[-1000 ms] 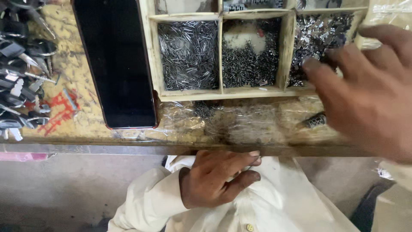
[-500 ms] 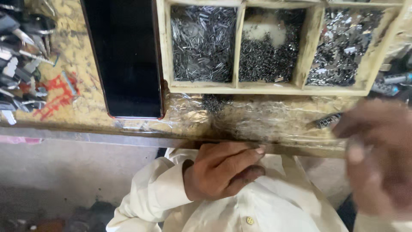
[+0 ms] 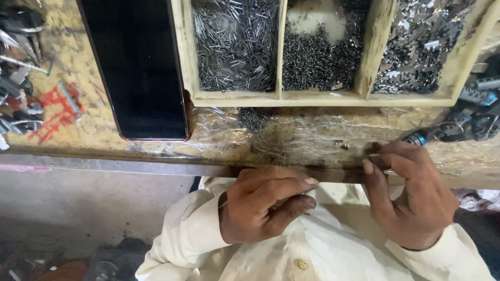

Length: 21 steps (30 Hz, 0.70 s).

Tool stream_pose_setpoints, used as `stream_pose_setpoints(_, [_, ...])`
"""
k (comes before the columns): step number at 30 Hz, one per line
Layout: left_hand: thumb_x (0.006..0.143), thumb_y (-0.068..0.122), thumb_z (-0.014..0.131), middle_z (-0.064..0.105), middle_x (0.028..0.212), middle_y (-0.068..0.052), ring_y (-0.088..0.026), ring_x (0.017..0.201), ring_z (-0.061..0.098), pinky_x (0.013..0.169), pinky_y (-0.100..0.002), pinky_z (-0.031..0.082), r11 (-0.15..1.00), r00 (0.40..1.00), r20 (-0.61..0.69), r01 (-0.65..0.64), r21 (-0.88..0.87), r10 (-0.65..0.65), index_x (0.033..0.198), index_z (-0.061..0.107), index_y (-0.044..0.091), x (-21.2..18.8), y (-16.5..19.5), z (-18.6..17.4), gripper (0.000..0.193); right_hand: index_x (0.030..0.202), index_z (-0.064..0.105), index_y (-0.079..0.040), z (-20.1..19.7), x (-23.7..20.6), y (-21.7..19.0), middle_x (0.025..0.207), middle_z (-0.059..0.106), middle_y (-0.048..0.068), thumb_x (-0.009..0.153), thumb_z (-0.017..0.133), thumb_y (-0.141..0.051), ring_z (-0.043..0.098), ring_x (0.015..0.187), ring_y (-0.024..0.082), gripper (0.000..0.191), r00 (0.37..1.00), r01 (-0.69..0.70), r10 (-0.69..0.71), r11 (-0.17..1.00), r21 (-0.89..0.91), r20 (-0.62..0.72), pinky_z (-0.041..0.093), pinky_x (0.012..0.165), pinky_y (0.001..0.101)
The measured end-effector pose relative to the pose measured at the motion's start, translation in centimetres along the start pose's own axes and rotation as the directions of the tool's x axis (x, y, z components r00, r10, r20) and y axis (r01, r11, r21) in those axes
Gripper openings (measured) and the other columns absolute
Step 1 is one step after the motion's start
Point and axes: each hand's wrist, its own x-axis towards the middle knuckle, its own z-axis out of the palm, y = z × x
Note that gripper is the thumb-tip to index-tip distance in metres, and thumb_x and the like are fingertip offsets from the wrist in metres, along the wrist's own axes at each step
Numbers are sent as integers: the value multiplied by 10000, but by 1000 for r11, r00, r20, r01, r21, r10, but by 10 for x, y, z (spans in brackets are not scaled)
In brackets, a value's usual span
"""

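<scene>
My left hand (image 3: 265, 205) rests against my cream shirt (image 3: 333, 250) just below the bench edge, its fingers curled closed; anything inside the fist is hidden. My right hand (image 3: 411, 203) sits at the bench edge (image 3: 156, 166), with thumb and forefinger pinched on a small dark metal part (image 3: 375, 148). Beyond both hands stands a wooden tray (image 3: 323, 99) with three compartments. These hold thin steel pins (image 3: 234, 47), tiny dark screws (image 3: 317, 57) and flat shiny metal pieces (image 3: 416, 52).
A black flat screen device (image 3: 138, 67) lies left of the tray. Keys and metal bits (image 3: 15, 78) are heaped at the far left. Crinkled clear film (image 3: 302, 135) covers the bench front, with a small pile of dark bits (image 3: 252, 118). Cylindrical metal tools (image 3: 471, 96) lie at the right.
My right hand has come back from the tray's right compartment to the bench edge, fingers now pinched. My left hand stayed curled against my shirt. The view shifted closer.
</scene>
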Motion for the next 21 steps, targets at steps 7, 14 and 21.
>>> stream_pose_setpoints(7, [969, 85, 830, 727, 1151, -123, -237, 1001, 779, 798, -297, 655, 1000, 999, -32, 5, 5, -4, 1223, 631, 30, 5, 1, 3, 327, 1145, 657, 54, 9, 1, -3, 1060, 647, 205, 824, 817, 64, 603, 957, 370, 359, 986, 127, -105, 976, -176, 128, 491, 784, 423])
stream_pose_setpoints(14, [961, 84, 833, 724, 1128, -141, -268, 966, 765, 790, -307, 628, 999, 999, 15, 46, 1, -46, 1219, 630, 5, 7, 5, 1, 338, 1101, 596, 19, 13, -3, 4, 1050, 630, 201, 872, 726, 124, 606, 993, 365, 284, 992, 93, -83, 989, -114, 91, 502, 827, 433])
stream_pose_setpoints(21, [1054, 80, 765, 751, 1084, -145, -179, 926, 765, 820, -294, 652, 681, 931, 169, 353, -641, -323, 1184, 687, -6, -8, 21, 21, 175, 866, 607, -51, -17, -25, -25, 1002, 651, 162, 757, 723, -40, 687, 1012, 357, 159, 984, -50, 10, 975, 218, 179, 580, 870, 414])
